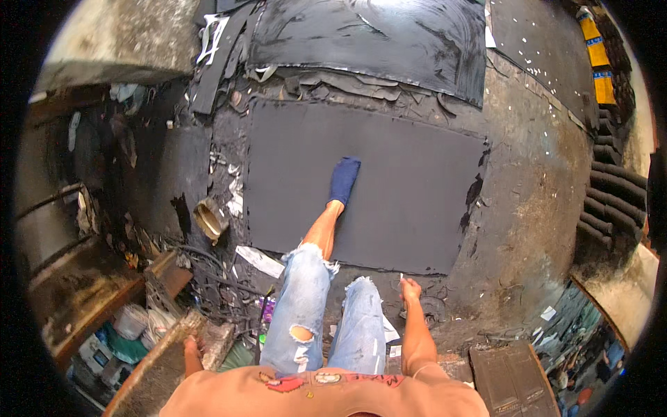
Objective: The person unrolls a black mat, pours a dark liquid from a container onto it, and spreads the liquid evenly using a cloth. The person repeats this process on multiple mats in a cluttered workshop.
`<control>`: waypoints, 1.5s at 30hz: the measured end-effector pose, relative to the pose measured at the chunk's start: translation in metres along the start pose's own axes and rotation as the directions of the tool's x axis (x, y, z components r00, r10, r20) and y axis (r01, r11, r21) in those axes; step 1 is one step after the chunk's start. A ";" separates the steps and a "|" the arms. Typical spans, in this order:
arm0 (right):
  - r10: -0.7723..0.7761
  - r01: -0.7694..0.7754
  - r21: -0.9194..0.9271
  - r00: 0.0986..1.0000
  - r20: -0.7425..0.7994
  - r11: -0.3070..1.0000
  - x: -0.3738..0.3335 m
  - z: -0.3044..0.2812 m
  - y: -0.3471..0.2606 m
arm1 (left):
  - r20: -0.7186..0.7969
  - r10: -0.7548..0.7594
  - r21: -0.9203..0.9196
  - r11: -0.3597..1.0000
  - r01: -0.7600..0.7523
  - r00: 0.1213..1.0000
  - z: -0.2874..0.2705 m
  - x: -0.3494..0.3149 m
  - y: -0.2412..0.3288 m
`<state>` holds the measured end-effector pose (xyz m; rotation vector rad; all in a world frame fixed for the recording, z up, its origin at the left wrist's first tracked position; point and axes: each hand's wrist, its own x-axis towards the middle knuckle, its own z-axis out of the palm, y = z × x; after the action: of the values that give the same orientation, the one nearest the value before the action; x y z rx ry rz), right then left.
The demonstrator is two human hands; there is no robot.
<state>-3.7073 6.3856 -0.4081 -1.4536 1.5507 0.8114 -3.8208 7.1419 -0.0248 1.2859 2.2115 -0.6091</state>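
A flat dark grey sheet (396, 201) lies on the floor in front of me. My leg in torn jeans reaches over it, and the foot in a blue sock (344, 181) is set on its middle. Just off the sheet's near right edge is my right hand (410, 288), its fingers closed with a tiny pale bit at their tips that is too small to name. Low on the left, my left hand (192, 345) is at the top of a worn, dusty ledge (167, 354); its fingers are too small and dim to read.
A glossy black sheet (368, 42) lies beyond, with dark scraps along its edge. Stacked dark rolls (611, 201) and yellow packs (596, 52) line the right side. Left are a cut-open container (208, 221), cords and litter. A brown panel (511, 382) stands at lower right.
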 end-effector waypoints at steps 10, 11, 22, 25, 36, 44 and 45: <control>-0.199 0.121 -0.354 0.960 -0.195 0.928 0.045 -0.143 0.220 | 0.223 0.563 -0.744 0.626 -0.234 0.796 0.219 0.088 0.071; -0.216 0.043 -0.575 0.948 -0.236 0.817 0.054 -0.146 0.216 | 0.279 0.606 -0.771 0.604 -0.202 0.745 0.247 0.112 0.087; -0.379 0.011 -0.724 0.857 -0.348 0.689 0.125 -0.052 0.205 | 0.239 0.625 -0.968 0.214 0.131 0.743 0.378 0.296 0.177; -0.401 0.073 -0.676 0.849 -0.344 0.734 0.148 -0.011 0.204 | 0.187 0.648 -0.981 0.090 0.170 0.738 0.399 0.307 0.195; -0.310 0.226 -0.221 0.802 -0.510 0.949 0.203 0.004 0.209 | 0.099 0.756 -0.968 -0.078 0.240 0.647 0.395 0.395 0.222; -0.433 0.695 0.053 0.504 -0.748 0.717 0.137 -0.057 0.154 | -0.076 0.822 -0.993 -0.115 0.034 0.565 0.382 0.362 0.226; -0.501 0.600 -0.189 0.409 -0.763 0.778 0.129 -0.053 0.133 | -0.043 0.815 -0.992 -0.105 0.074 0.578 0.390 0.350 0.227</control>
<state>-3.8429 6.2964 -0.5120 -2.2233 1.4577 -0.4237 -3.6910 7.2385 -0.5718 0.6216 0.8324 0.7280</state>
